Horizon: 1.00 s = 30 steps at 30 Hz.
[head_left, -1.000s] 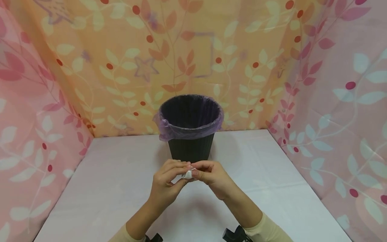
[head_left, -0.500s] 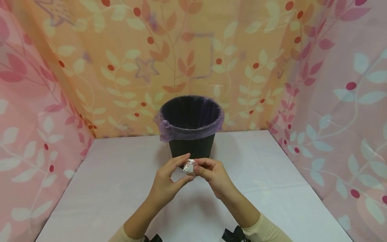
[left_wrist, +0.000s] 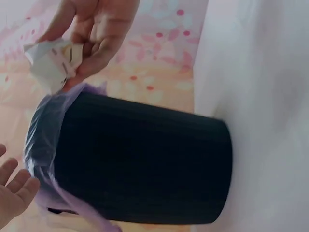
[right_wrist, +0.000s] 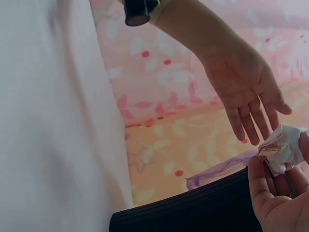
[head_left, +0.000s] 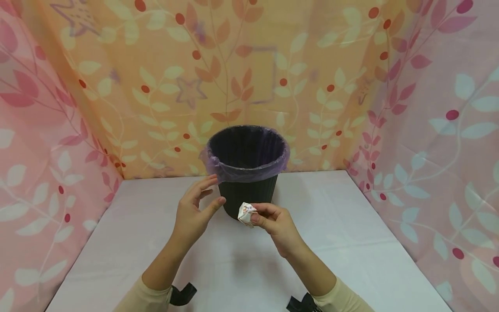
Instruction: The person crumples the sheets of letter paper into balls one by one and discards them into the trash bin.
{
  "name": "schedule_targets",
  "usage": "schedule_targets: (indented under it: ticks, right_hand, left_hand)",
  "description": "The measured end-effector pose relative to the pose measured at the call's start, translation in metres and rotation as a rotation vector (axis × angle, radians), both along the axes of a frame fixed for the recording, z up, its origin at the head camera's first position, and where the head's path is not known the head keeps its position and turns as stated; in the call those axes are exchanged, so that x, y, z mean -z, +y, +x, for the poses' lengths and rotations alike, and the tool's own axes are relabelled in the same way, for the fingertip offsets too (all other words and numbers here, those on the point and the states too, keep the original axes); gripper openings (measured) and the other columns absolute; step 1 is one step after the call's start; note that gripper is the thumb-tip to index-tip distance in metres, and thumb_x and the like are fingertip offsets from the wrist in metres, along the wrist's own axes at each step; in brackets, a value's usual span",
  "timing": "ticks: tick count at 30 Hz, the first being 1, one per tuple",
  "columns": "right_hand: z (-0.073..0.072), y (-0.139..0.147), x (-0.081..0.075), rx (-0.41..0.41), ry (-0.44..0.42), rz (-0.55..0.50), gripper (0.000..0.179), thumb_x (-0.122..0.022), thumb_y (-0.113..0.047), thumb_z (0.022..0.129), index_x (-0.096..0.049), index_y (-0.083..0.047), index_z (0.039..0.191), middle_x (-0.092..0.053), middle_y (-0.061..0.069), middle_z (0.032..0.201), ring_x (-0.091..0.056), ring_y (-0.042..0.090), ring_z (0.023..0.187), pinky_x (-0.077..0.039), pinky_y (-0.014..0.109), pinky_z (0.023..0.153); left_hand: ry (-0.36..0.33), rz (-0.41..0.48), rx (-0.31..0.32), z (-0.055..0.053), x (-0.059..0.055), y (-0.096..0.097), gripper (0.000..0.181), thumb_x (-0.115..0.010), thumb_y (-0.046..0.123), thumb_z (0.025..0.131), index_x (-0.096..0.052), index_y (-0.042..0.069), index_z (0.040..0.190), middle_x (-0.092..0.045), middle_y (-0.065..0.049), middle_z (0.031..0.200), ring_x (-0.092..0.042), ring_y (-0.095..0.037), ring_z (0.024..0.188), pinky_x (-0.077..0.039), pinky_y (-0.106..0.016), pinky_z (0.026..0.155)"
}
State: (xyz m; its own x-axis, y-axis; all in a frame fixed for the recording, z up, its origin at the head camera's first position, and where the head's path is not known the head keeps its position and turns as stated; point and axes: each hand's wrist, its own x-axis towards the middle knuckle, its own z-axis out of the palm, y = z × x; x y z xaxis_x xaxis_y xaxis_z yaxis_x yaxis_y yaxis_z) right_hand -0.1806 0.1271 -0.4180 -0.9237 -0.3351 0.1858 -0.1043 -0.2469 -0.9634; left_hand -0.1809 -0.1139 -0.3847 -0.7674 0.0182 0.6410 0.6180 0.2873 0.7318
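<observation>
A crumpled ball of white printed paper (head_left: 246, 214) is pinched between the thumb and fingers of my right hand (head_left: 274, 225), in front of the bin. In the left wrist view the crumpled paper (left_wrist: 54, 63) shows dark marks and overlaps the bin's rim. My left hand (head_left: 193, 212) is off to the left, apart from the paper, fingers extended and holding nothing. The right wrist view shows the palm of the left hand (right_wrist: 241, 79) facing the paper. Behind both hands stands a black bin (head_left: 249, 190), upright, with a purple bag (head_left: 249, 174) folded over its rim.
The bin stands on a white-covered table (head_left: 148, 242) near its back edge. An orange leaf-patterned curtain (head_left: 163, 117) hangs behind, with pink curtains (head_left: 440, 143) along the sides. Black straps (head_left: 183, 294) are on the wrists.
My left hand has let go of the paper ball and moved left and forward. The right hand keeps the ball pinched at nearly the same spot. The view has tilted slightly.
</observation>
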Motion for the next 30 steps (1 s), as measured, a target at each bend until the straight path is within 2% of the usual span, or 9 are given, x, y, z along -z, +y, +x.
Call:
schedule_targets:
  ticks: [4,6,8,9,12,16,20,24,30]
  right_hand:
    - [0.001,0.001,-0.002,-0.009,0.025,-0.009,0.051,-0.08,-0.011,0.089,-0.06,0.015,0.128,-0.071,0.001,0.109,-0.067,0.012,0.099,-0.057,0.023,0.086]
    - [0.001,0.001,-0.003,-0.013,0.035,-0.018,0.051,-0.08,-0.009,0.089,-0.059,0.016,0.128,-0.072,0.0,0.109,-0.068,0.012,0.099,-0.058,0.023,0.087]
    - [0.002,0.001,-0.004,-0.014,0.042,-0.025,0.051,-0.079,-0.008,0.089,-0.058,0.016,0.129,-0.072,0.0,0.109,-0.068,0.012,0.099,-0.058,0.024,0.087]
    - [0.002,0.001,-0.004,-0.013,0.045,-0.027,0.051,-0.079,-0.008,0.089,-0.058,0.016,0.129,-0.072,0.0,0.109,-0.068,0.012,0.1,-0.058,0.024,0.087]
    - [0.003,0.002,-0.006,-0.007,0.054,-0.031,0.05,-0.078,-0.006,0.089,-0.058,0.016,0.129,-0.072,0.0,0.11,-0.068,0.012,0.1,-0.058,0.023,0.088]
    - [0.003,0.002,-0.007,-0.001,0.064,-0.033,0.048,-0.077,-0.004,0.09,-0.058,0.016,0.129,-0.072,0.0,0.11,-0.067,0.012,0.101,-0.057,0.023,0.088]
    - [0.001,0.001,-0.006,0.0,0.071,-0.039,0.048,-0.076,-0.003,0.09,-0.058,0.015,0.13,-0.072,-0.001,0.11,-0.067,0.012,0.1,-0.057,0.023,0.087]
    - [0.001,0.0,-0.005,0.005,0.072,-0.047,0.048,-0.077,-0.002,0.089,-0.058,0.015,0.13,-0.072,0.0,0.109,-0.068,0.012,0.1,-0.058,0.023,0.086]
    - [0.0,0.0,-0.003,0.014,0.068,-0.043,0.048,-0.077,0.002,0.088,-0.057,0.016,0.13,-0.071,0.0,0.108,-0.067,0.012,0.099,-0.058,0.023,0.086]
  left_hand:
    - [0.004,-0.019,-0.066,-0.011,-0.01,-0.007,0.055,-0.085,0.01,0.085,-0.064,0.004,0.135,-0.06,-0.006,0.144,-0.055,-0.018,0.132,-0.048,-0.035,0.109]
    - [0.007,-0.037,-0.101,-0.017,-0.015,-0.009,0.057,-0.085,0.011,0.084,-0.063,0.004,0.136,-0.06,-0.009,0.144,-0.054,-0.021,0.133,-0.048,-0.04,0.11]
    - [0.0,-0.054,-0.127,-0.018,-0.027,-0.008,0.058,-0.085,0.009,0.084,-0.062,0.0,0.136,-0.059,-0.015,0.144,-0.053,-0.027,0.135,-0.047,-0.046,0.11]
    - [-0.005,-0.059,-0.132,-0.018,-0.033,-0.007,0.058,-0.084,0.008,0.084,-0.061,-0.002,0.136,-0.057,-0.018,0.145,-0.052,-0.03,0.136,-0.046,-0.049,0.111]
    - [-0.037,-0.075,-0.139,-0.028,-0.041,-0.012,0.061,-0.084,0.011,0.086,-0.058,-0.003,0.139,-0.055,-0.019,0.147,-0.048,-0.033,0.139,-0.044,-0.054,0.112]
    - [-0.111,-0.094,-0.135,-0.046,-0.039,-0.023,0.071,-0.085,0.026,0.087,-0.054,0.005,0.147,-0.05,-0.013,0.151,-0.044,-0.032,0.141,-0.041,-0.052,0.116]
    - [-0.18,-0.123,-0.127,-0.057,-0.045,-0.028,0.08,-0.084,0.036,0.086,-0.048,0.008,0.152,-0.042,-0.014,0.156,-0.04,-0.036,0.144,-0.036,-0.052,0.12]
    - [-0.238,-0.191,-0.135,-0.068,-0.05,-0.033,0.088,-0.082,0.046,0.086,-0.042,0.011,0.156,-0.035,-0.013,0.162,-0.034,-0.038,0.149,-0.033,-0.058,0.12]
    - [-0.375,-0.269,-0.12,-0.086,-0.055,-0.035,0.1,-0.076,0.061,0.085,-0.029,0.018,0.163,-0.024,-0.009,0.169,-0.025,-0.038,0.154,-0.027,-0.066,0.119]
